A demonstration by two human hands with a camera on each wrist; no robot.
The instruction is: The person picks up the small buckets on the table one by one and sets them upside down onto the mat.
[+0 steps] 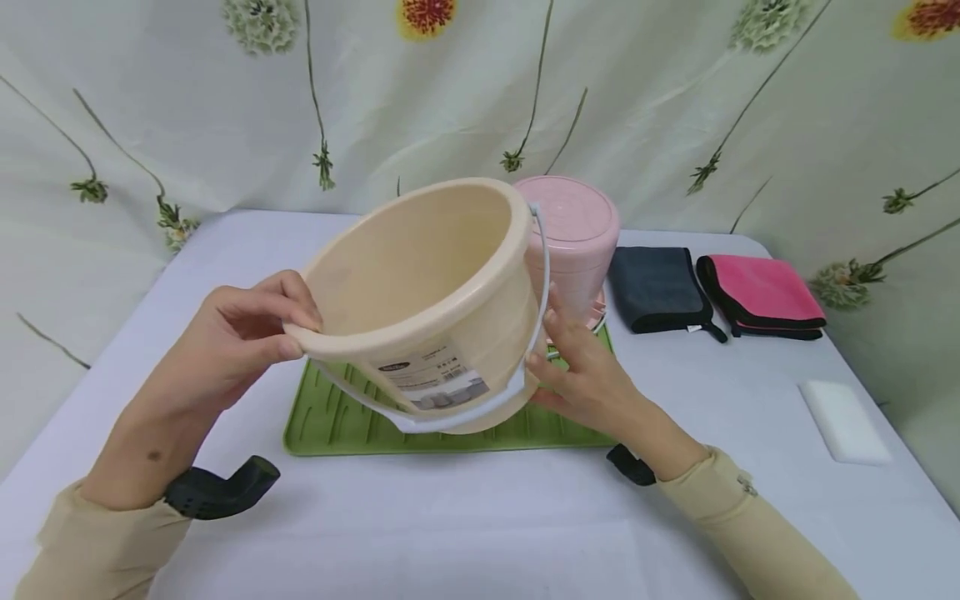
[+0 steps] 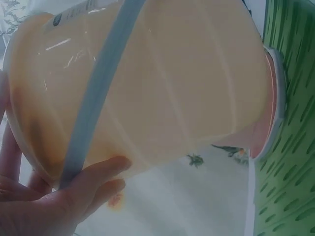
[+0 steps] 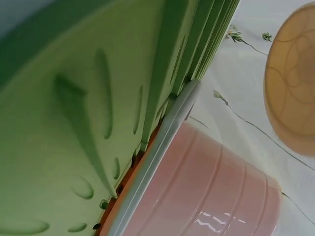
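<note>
A cream plastic bucket (image 1: 420, 325) is held up tilted, its mouth facing up and left, with a label (image 1: 435, 379) on its side. Its white handle (image 1: 465, 417) hangs across the front. My left hand (image 1: 232, 333) pinches the rim between thumb and fingers; the left wrist view shows those fingers along the bucket (image 2: 167, 78) beside the handle strap. My right hand (image 1: 588, 375) grips the lower right side near the base, fingers partly hidden behind it. In the right wrist view, only the bucket's round base (image 3: 293, 78) shows, without the hand.
A pink bucket (image 1: 573, 217) stands upside down on a green ridged mat (image 1: 337, 425), just behind the cream one. Farther right lie a dark grey folded cloth (image 1: 652, 287), a pink folded cloth (image 1: 765, 287) and a white block (image 1: 843, 421). A flower-print curtain (image 1: 450, 108) hangs behind the table.
</note>
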